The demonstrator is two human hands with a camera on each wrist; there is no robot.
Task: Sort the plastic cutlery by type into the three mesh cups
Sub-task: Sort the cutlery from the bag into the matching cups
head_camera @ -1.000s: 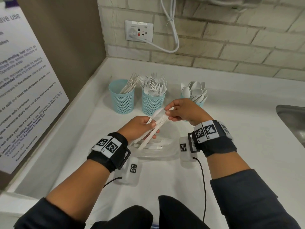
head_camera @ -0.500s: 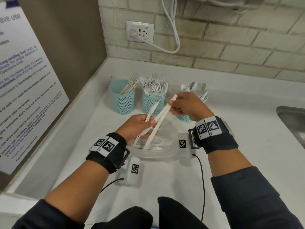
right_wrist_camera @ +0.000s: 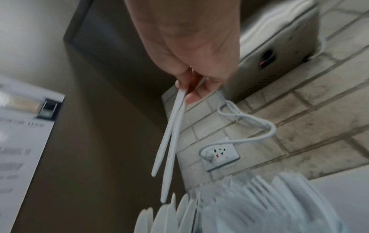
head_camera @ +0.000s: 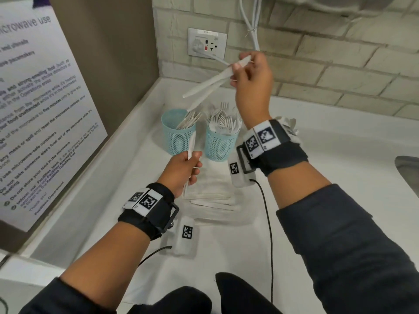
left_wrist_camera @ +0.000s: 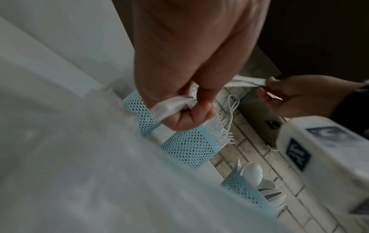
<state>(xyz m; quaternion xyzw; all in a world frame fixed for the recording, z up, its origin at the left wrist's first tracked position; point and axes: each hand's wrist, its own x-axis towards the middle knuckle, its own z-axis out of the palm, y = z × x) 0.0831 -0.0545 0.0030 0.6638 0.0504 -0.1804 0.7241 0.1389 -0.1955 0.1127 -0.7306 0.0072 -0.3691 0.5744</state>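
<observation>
My right hand [head_camera: 240,67] is raised near the wall and pinches two white plastic knives [head_camera: 208,87] by one end. Their free ends slant down over the left mesh cup [head_camera: 178,138], which holds knives. In the right wrist view the same two knives [right_wrist_camera: 169,141] hang from my fingertips [right_wrist_camera: 191,96]. Lower down, in front of the cups, my left hand [head_camera: 192,163] grips upright white cutlery [head_camera: 192,146]; its type is unclear. The middle cup [head_camera: 221,143] holds forks. Only the spoon tips [head_camera: 291,126] of the third cup show, behind my right wrist. That spoon cup [left_wrist_camera: 243,189] shows in the left wrist view.
A clear tray [head_camera: 226,219] with more white cutlery lies on the white counter under my hands. A wall socket [head_camera: 206,43] with a white cable sits behind the cups. A sink edge [head_camera: 408,171] is at the right, and a notice poster [head_camera: 40,105] is on the left panel.
My right hand has pulled two knives out of the bundle in my left hand and lifted them up and back, above the knife cup. My left hand stays low, still gripping cutlery.
</observation>
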